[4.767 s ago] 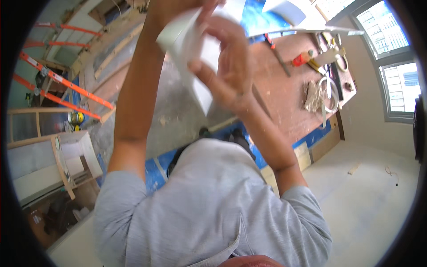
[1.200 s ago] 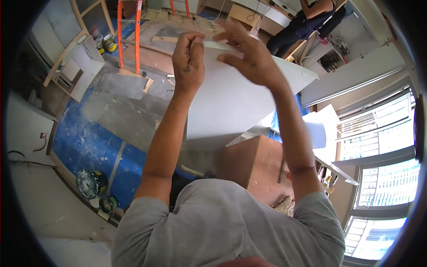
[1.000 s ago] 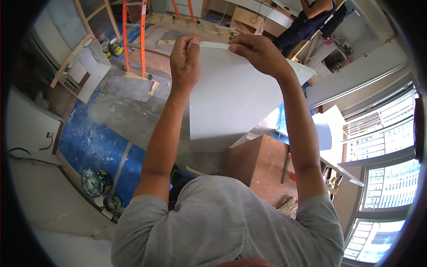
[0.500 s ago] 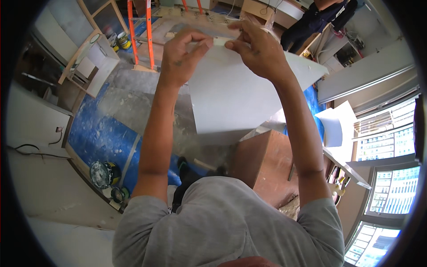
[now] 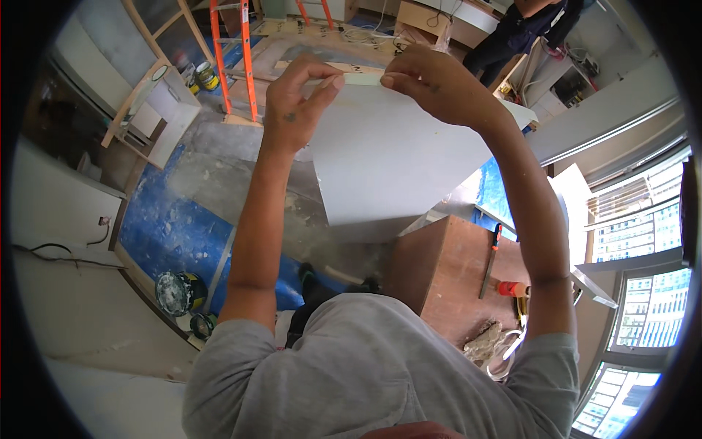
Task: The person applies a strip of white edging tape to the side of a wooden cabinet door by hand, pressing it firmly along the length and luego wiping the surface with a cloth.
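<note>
A short, pale flat strip (image 5: 362,79) spans the gap between my two hands, above the far edge of a large white panel (image 5: 395,154). My left hand (image 5: 296,106) pinches its left end between thumb and fingers. The other end is pinched by my right hand (image 5: 446,88), with its wrist bent inward. Whether the strip touches the panel's edge I cannot tell. What the strip is made of does not show clearly.
Right of the panel stands a brown wooden box (image 5: 424,252) with a file (image 5: 492,260) with an orange and black handle and a red cylinder (image 5: 510,288) on it. An orange ladder (image 5: 247,66), paint buckets (image 5: 179,293) and blue floor sheeting (image 5: 175,227) lie leftward. Another person (image 5: 515,33) stands far right.
My right hand has turned inward and its forearm has swung right, uncovering the file on the box. The strip between my hands shows more fully. My left hand has barely moved.
</note>
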The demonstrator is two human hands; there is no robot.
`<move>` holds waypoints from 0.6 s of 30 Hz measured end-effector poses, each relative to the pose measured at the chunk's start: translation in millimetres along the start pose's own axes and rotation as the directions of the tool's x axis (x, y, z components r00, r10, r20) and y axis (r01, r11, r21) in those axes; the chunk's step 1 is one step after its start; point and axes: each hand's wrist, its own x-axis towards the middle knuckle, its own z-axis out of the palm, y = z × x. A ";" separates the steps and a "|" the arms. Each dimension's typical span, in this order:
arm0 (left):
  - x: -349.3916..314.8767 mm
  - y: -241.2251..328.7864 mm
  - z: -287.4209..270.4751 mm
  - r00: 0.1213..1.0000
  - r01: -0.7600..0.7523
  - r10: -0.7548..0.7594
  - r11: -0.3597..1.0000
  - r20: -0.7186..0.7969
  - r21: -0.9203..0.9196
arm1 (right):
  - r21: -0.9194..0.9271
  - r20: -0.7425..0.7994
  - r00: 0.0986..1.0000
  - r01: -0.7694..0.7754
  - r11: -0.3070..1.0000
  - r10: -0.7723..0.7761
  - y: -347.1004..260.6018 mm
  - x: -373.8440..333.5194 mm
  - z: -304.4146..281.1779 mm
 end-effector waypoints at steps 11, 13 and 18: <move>-3.7 -5.0 2.5 0.994 -0.092 0.094 0.994 -0.048 0.052 | -0.044 -0.056 0.997 0.041 0.998 -0.044 -2.2 -7.1 17.7; -5.1 -1.9 1.3 0.996 -0.073 0.075 0.996 -0.037 0.058 | -0.138 -0.144 0.989 0.000 0.990 -0.020 -10.0 -7.9 26.7; -7.9 5.2 1.2 0.997 -0.081 0.082 0.993 -0.014 0.081 | -0.163 -0.156 0.986 -0.082 0.983 0.057 -23.2 -17.2 28.5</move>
